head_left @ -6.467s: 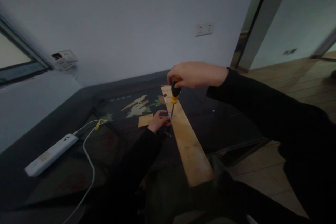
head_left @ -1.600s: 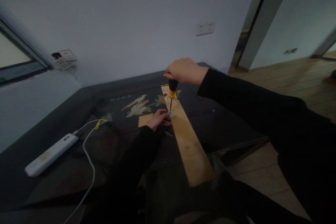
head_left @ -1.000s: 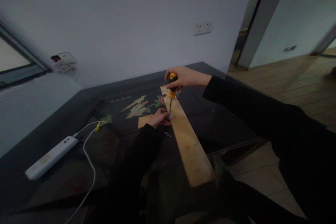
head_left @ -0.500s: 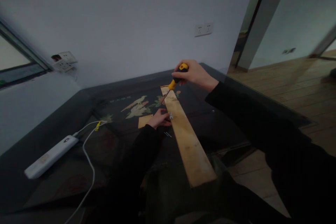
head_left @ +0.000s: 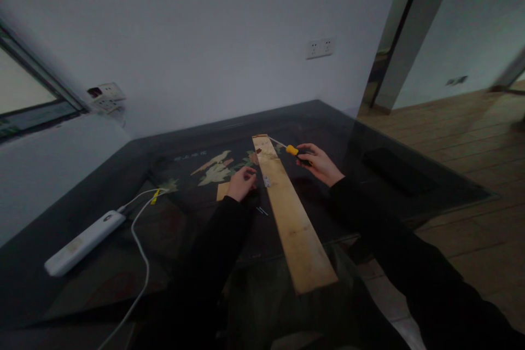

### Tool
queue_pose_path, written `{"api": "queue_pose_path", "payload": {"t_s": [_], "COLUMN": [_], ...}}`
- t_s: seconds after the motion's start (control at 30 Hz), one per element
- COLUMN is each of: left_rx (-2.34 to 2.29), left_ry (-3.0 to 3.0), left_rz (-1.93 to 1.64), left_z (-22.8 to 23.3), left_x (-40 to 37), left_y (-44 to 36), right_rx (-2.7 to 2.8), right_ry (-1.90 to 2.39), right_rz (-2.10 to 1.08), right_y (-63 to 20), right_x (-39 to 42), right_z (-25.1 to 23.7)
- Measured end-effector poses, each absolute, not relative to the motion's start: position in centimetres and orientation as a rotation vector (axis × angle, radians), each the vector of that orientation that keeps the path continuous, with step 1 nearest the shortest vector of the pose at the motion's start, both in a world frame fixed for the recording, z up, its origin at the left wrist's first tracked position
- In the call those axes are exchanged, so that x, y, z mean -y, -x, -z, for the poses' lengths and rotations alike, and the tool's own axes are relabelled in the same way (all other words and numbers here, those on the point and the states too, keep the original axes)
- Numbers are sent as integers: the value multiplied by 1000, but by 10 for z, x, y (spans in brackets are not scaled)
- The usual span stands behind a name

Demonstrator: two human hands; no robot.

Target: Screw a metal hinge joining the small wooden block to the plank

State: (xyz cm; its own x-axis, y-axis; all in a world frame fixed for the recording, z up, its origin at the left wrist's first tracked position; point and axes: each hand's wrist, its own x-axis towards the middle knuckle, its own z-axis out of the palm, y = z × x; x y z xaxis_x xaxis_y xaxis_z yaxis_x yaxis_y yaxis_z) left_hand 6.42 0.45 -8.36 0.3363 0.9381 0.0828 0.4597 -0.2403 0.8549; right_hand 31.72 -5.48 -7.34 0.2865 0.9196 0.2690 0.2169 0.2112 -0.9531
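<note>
Screwdriver [head_left: 296,153] grasped in right hand [head_left: 322,164], low beside plank [head_left: 287,208]; left hand [head_left: 241,183] loosely curled, empty; set it down flat.

The scene is dim and underexposed, with a cool grey cast. Daylight enters from the window [head_left: 28,104] at the left edge and from the doorway side at the right, where the wood floor [head_left: 463,136] is brightest. The dark glass table [head_left: 123,262] shows faint reflections near its front edge. Black sleeves merge into shadow. Wide-angle distortion bends lines at the frame edges; corners are soft and slightly blurred.
</note>
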Motion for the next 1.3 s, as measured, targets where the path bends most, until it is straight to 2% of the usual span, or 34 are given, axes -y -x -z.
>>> {"api": "queue_pose_path", "payload": {"t_s": [0.2, 0.43, 1.3], "left_rx": [-1181, -1217, -1103], "left_ry": [-1947, -1989, -1960], "left_rz": [-844, -804, -877], "left_z": [89, 90, 110], "left_x": [-1, 5, -11], "left_y": [-73, -77, -76], "right_rx": [1378, 1542, 1718], "right_ry": [1527, 1734, 1892], "right_rz": [-343, -146, -64], "right_y": [-322, -324, -325], "right_x": [51, 48, 43], "right_z": [81, 94, 108]}}
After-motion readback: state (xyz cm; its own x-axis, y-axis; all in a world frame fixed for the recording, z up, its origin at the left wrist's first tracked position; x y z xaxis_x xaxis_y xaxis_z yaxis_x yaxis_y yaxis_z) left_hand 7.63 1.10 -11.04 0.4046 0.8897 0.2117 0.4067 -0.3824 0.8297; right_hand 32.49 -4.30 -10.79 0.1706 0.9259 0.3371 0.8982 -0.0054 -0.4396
